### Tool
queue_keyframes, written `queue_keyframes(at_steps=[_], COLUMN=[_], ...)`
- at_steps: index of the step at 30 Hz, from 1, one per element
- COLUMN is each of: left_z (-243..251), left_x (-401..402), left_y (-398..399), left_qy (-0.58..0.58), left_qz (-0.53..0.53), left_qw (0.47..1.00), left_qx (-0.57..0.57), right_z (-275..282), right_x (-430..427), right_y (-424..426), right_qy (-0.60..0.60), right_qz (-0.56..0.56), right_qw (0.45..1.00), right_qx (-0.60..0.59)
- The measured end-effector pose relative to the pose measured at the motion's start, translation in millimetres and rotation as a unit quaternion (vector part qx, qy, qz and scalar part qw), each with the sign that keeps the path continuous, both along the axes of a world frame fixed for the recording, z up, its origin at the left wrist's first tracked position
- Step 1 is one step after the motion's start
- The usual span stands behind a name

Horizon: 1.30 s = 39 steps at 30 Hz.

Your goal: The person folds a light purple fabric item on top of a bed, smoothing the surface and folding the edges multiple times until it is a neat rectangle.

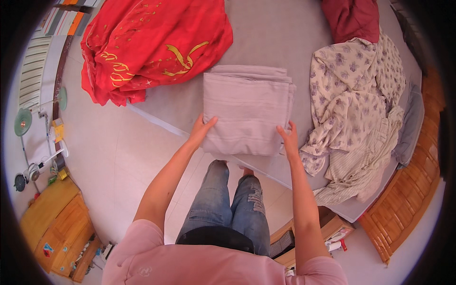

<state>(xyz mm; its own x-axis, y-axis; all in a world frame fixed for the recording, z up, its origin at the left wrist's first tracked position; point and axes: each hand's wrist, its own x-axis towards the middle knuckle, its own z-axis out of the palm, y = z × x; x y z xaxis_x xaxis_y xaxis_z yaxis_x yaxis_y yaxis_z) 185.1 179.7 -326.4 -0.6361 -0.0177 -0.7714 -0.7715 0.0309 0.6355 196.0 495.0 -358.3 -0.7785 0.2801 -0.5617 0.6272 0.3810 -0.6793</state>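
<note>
A folded pale pink-grey cloth [247, 110], layered into a thick square bundle, lies at the near edge of the bed [274, 28]. My left hand [202, 130] grips its left side, with the thumb on top and the fingers hidden beneath. On the right side my right hand [290, 137] holds it the same way, thumb over the top layer. Loose folds of the cloth show along its far edge. Just beyond its upper left corner lies a crumpled red fabric cover [160, 46] with gold print.
Floral cloth [347, 71], a striped cloth [359, 171] and a dark red cloth [351, 19] lie heaped at the bed's right. Beyond them stands a wooden headboard [409, 188]. A wooden cabinet [64, 228] is at lower left, below a green-shaded lamp [23, 122].
</note>
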Motion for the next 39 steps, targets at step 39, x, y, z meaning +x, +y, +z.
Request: queue_keyframes(at_steps=[39], left_z=[243.4], left_x=[322.4], left_y=[-210.6], left_qy=[0.105], left_qz=[0.473], left_qw=[0.849], left_qx=[0.213], right_z=[312.7], right_x=[50.9], right_y=[-321.9], right_qy=[-0.140], right_qz=[0.331], right_qw=[0.865], right_qx=[-0.351])
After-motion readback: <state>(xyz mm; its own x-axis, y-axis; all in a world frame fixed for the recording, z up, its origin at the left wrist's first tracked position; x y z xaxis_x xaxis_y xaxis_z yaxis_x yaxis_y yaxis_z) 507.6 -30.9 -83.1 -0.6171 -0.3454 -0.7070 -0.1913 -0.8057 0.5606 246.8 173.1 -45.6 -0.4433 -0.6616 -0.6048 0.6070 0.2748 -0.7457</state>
